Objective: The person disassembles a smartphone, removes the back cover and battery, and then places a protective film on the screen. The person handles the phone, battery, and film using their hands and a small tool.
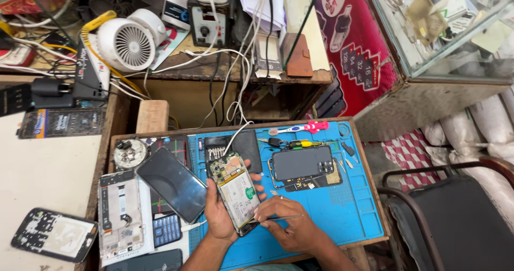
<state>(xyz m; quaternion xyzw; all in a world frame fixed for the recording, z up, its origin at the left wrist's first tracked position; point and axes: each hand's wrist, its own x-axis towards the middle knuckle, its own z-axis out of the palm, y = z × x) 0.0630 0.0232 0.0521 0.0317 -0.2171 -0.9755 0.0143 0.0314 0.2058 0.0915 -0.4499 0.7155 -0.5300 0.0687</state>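
Opened phone: back cover off, board and battery facing up; it lies tilted in the left hand over the blue mat, near the front edge, so the inside faces the camera.
Left hand: cupped under the phone, thumb along its left edge and fingertips curled round the right edge, clamping it steady; forearm comes up from the lower edge of the view.
Right hand: pinched shut on tweezers, fingers bunched, wrist low on the mat; the tips seem to point at the phone's lower end.
Back cover: dark, laid flat on the mat, well apart from the hands.
Black phone: screen up, just left of the left hand.
Cable: white, running down from the bench towards the phone.
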